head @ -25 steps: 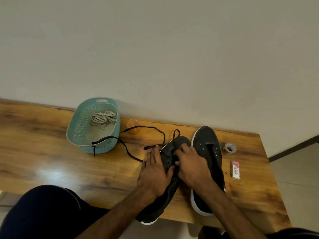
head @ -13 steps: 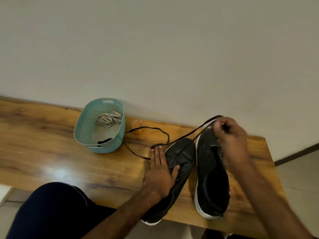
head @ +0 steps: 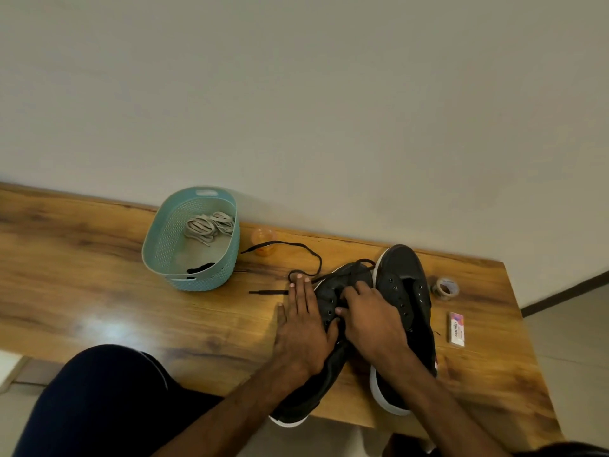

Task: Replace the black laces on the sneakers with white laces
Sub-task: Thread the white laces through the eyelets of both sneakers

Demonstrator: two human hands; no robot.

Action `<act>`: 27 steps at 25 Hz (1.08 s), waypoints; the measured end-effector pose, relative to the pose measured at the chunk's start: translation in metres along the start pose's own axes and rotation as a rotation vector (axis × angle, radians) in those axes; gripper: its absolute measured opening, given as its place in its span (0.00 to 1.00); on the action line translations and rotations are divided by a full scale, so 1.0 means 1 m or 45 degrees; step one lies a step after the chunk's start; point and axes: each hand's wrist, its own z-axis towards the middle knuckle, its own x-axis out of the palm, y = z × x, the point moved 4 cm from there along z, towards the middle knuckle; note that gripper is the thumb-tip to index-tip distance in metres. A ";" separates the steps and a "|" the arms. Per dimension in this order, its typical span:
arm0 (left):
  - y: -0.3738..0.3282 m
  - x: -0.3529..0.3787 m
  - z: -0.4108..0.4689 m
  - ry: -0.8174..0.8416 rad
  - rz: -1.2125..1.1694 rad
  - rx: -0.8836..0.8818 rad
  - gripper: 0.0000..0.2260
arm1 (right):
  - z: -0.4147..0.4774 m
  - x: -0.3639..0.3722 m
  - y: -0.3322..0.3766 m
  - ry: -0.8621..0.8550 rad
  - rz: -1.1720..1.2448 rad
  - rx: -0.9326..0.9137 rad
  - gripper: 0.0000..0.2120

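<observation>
Fingers of right hand [head: 374, 321] are curled into the eyelet row of the left sneaker [head: 351, 278]; can't tell if they pinch anything. Fingers of left hand [head: 301, 324] are straight and flat, lying on that sneaker's outer edge and the counter [head: 99, 275]. The black lace [head: 268, 292] runs off the toe and loops over the counter toward the teal basket [head: 227, 262]. White laces [head: 211, 225] lie bundled inside the basket. Right sneaker [head: 405, 282] sits just beside the left one. Tape roll [head: 445, 287] and eraser box [head: 456, 328] lie to the right of the sneakers.
</observation>
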 end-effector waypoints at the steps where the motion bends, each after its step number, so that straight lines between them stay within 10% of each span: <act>1: -0.001 0.000 0.001 0.011 -0.010 -0.004 0.39 | 0.000 -0.001 -0.002 -0.003 0.039 0.032 0.16; 8: -0.002 -0.002 0.000 0.007 -0.120 -0.032 0.39 | 0.003 -0.028 -0.010 -0.032 0.297 0.054 0.06; 17: 0.002 -0.004 0.003 -0.011 -0.220 -0.095 0.40 | -0.021 -0.110 -0.082 -0.811 0.933 0.212 0.04; 22: 0.002 -0.008 0.001 0.004 -0.217 -0.093 0.38 | -0.002 -0.044 -0.014 -0.284 0.123 -0.081 0.20; 27: 0.001 -0.007 0.000 0.018 -0.189 -0.062 0.40 | 0.002 -0.001 0.000 -0.089 0.085 -0.097 0.14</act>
